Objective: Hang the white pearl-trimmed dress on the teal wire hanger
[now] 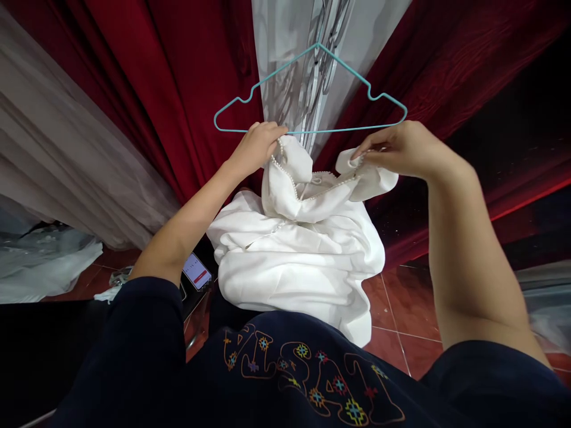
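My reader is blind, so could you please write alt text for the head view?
A person's left hand and right hand hold up a white garment edged with pearl-like beads, just below a light-blue hanger. Red drapes hang behind, and a lit phone lies left of the garment.

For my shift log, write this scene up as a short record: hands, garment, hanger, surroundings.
Left hand: gripping the bead-trimmed edge of the white garment; whether it touches the hanger is unclear
Right hand: pinching the garment on the other side
Garment: bunched, its beaded opening held up between the hands
Hanger: light blue, above the garment, which is not on it
Behind: red drapes
Lower left: phone, screen lit
Floor: red tiles
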The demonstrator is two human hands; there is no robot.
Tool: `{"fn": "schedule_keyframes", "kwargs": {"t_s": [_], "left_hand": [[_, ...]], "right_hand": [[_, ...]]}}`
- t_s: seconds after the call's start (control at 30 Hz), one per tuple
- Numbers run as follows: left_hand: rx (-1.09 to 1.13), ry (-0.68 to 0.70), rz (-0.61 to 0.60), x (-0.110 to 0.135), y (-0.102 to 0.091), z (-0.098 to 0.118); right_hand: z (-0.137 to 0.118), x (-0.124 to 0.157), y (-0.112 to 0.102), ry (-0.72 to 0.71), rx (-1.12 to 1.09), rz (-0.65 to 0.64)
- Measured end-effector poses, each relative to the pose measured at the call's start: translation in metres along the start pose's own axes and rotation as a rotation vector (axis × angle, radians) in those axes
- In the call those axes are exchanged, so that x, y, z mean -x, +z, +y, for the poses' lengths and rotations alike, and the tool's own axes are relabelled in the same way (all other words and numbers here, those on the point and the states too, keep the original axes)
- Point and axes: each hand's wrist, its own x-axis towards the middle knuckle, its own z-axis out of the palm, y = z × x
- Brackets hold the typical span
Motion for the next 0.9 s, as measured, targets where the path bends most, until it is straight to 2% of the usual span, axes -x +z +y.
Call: {"fn": "schedule_keyframes", "kwargs": {"t_s": [0.07, 0.13, 0.2, 0.33, 0.43, 0.53, 0.63, 0.7, 0.77, 0.83, 0.9], "left_hand": [[0.019, 0.026, 0.006, -0.002, 0.007, 0.001], [0.034, 0.053, 0.024, -0.001, 0.011, 0.0], [0.047, 0.084, 0.05, 0.001, 0.012, -0.002], [0.16, 0.17, 0.123, 0.006, 0.011, -0.01], [0.199, 0.163, 0.247, 0.013, 0.012, -0.014], [0.109, 0.077, 0.355, 0.03, 0.012, -0.014], [0.114, 0.002, 0.378, 0.056, 0.011, -0.011], [0.232, -0.107, 0.332, 0.072, 0.013, -0.013], [0.405, -0.341, 0.331, 0.082, 0.014, -0.022], [0.605, -0.634, 0.4, 0.082, 0.013, -0.037], [0.787, -0.835, 0.479, 0.073, 0.006, -0.053]], "right_hand": [[-0.016, -0.002, 0.013, -0.272, -0.091, 0.103], [-0.024, -0.012, 0.029, -0.427, -0.139, 0.236], [-0.023, -0.026, 0.048, -0.403, -0.131, 0.302], [-0.008, -0.042, 0.075, -0.317, -0.106, 0.313], [0.001, -0.038, 0.076, -0.327, -0.119, 0.382], [0.005, -0.033, 0.068, -0.328, -0.114, 0.426], [0.004, -0.032, 0.063, -0.318, -0.095, 0.434], [0.003, -0.033, 0.063, -0.309, -0.082, 0.427], [0.002, -0.033, 0.065, -0.31, -0.081, 0.431], [0.001, -0.033, 0.066, -0.32, -0.092, 0.447], [0.001, -0.033, 0.067, -0.324, -0.1, 0.46]]}}
